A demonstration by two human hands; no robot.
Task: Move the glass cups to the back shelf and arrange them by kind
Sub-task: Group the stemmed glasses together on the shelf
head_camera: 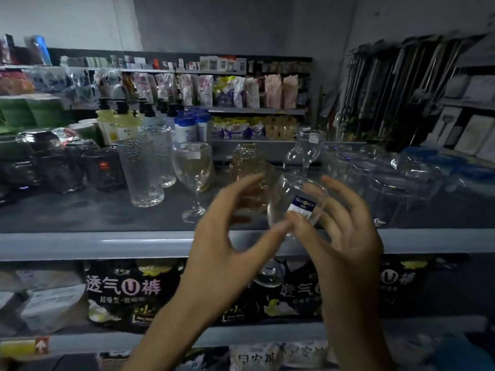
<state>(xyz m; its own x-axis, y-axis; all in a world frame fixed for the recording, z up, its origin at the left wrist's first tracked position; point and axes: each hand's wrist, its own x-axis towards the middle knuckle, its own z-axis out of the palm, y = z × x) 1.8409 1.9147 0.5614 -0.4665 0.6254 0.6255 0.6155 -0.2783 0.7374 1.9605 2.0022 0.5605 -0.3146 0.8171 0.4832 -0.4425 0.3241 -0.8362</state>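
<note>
Right hand (pixel 348 236) wraps its grip round a wine glass (pixel 294 202) above the shelf (pixel 93 245) edge; left hand (pixel 222 245) hold unclear. Tumblers (pixel 142 175) stand grouped there already, so sorting seems partway done.

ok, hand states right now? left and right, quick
Left hand: curved beside the wine glass, thumb at its bowl; grip cannot be told.
Right hand: holds the wine glass by the bowl.

Tilted stemmed glass (pixel 297 203), blue-labelled, in right hand (pixel 348 236); left hand (pixel 219 245) spread just beside; grey shelf (pixel 80 245) behind
</note>
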